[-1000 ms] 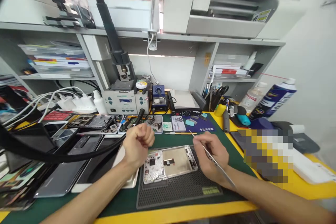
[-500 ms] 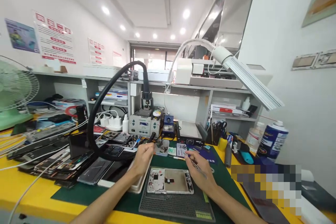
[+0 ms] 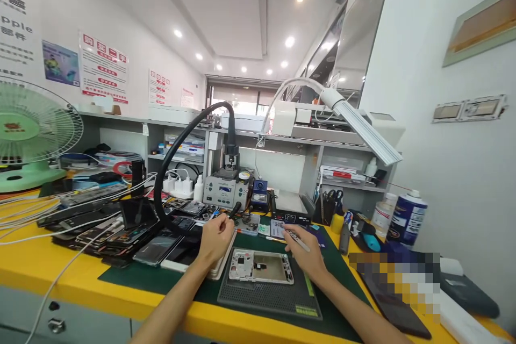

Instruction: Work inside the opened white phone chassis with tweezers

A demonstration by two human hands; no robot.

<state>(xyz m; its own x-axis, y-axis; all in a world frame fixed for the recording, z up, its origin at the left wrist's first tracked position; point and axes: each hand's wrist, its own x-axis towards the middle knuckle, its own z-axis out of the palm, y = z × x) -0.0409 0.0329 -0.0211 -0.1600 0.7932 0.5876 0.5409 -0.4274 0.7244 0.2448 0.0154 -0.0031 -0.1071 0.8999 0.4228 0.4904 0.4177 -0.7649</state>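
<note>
An opened phone frame [image 3: 261, 267] lies face down on a black ridged mat [image 3: 269, 294] over a green bench mat [image 3: 161, 279]. My left hand [image 3: 215, 238] hovers just left of the phone, fingers curled, near the black nozzle of a hot-air hose [image 3: 189, 134]; I cannot tell whether it holds anything. My right hand [image 3: 303, 253] rests at the phone's right end, gripping thin metal tweezers [image 3: 297, 242] pointing back-left.
A grey rework station [image 3: 226, 192] and a blue soldering stand [image 3: 260, 197] sit behind. Several phones and screens [image 3: 121, 231] are piled at left, with white cables and a green fan [image 3: 30, 134]. A spray can [image 3: 406, 217], pen holder and lamp arm [image 3: 355, 123] stand right.
The camera has tilted up and pulled back, so the room and ceiling now show. Both hands stay by the phone; the left hand has loosened from a fist near the nozzle.
</note>
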